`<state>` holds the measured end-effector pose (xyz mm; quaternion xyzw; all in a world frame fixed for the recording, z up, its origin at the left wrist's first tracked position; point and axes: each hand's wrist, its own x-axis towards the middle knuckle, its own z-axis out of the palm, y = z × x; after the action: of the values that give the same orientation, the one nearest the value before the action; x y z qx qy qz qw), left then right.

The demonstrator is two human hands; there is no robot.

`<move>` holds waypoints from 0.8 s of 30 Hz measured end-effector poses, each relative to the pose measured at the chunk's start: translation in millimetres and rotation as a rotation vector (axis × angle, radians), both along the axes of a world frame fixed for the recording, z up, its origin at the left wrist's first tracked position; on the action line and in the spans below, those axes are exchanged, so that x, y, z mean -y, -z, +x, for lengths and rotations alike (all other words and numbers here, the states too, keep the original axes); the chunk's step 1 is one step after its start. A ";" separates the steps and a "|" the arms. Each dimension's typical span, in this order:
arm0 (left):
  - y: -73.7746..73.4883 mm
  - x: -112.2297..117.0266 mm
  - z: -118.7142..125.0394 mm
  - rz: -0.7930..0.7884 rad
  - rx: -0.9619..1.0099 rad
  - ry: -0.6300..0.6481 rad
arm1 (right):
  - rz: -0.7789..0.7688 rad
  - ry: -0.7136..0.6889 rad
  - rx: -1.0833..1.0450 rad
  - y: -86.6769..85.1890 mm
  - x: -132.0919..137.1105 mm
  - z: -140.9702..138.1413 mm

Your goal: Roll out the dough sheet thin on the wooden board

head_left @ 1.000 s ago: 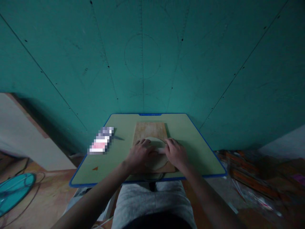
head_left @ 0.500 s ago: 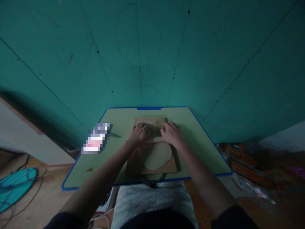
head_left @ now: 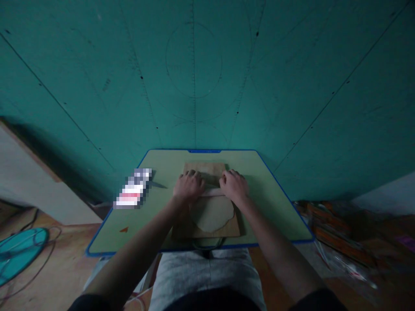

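Observation:
A flat, pale sheet of dough (head_left: 212, 214) with a rounded, uneven edge lies on a wooden board (head_left: 235, 226). Across its far edge rests a pale rolling pin (head_left: 214, 191). My left hand (head_left: 189, 185) is closed over the pin's left part, and my right hand (head_left: 233, 183) is closed over its right part. Both sets of fingers curl down, so the ends of the pin are hidden. Bare wood shows on the board beyond my hands.
The board lies on a pale green table (head_left: 272, 216) with a blue rim, against a green wall (head_left: 207, 86). A blurred-out flat object (head_left: 132, 190) and a small orange triangle (head_left: 124, 230) lie at left. Clutter (head_left: 340, 233) covers the floor at right.
The camera view has tilted slightly, so the table and wall sit a little lower. Both hands stay on the rolling pin, with hardly any shift against the board.

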<state>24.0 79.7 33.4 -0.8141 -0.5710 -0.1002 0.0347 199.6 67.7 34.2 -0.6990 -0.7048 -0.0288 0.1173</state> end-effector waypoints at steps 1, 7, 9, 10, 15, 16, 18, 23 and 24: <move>0.9 9.3 -0.4 0.006 -0.001 0.003 | -0.013 0.004 0.000 2.4 8.9 -0.5; 10.9 67.8 -7.4 0.045 0.037 0.102 | 0.125 -0.122 0.044 22.5 67.9 1.7; 14.8 80.5 -10.2 0.056 0.044 0.098 | 0.154 -0.159 0.078 24.9 82.9 2.7; 16.0 84.1 -10.9 0.054 0.038 0.089 | 0.143 -0.155 0.096 24.4 87.9 2.5; 12.1 73.3 -7.1 0.016 0.048 0.026 | -0.071 -0.002 0.088 10.6 80.6 -3.8; 10.3 67.5 -5.7 0.016 0.054 0.018 | -0.101 0.024 0.077 7.9 74.2 -5.1; 7.1 55.7 -3.5 0.022 0.049 0.008 | -0.122 0.049 0.063 4.4 60.3 -6.7; 3.1 34.4 -3.7 0.036 0.007 0.000 | -0.089 0.037 0.026 3.7 30.5 -8.3; 2.5 31.1 -4.3 0.026 0.001 -0.006 | -0.088 0.029 0.019 3.6 25.7 -8.8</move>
<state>19.7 48.6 30.9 -0.8118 -0.5720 -0.1080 0.0453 190.7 42.0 30.6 -0.7135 -0.6961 -0.0058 0.0793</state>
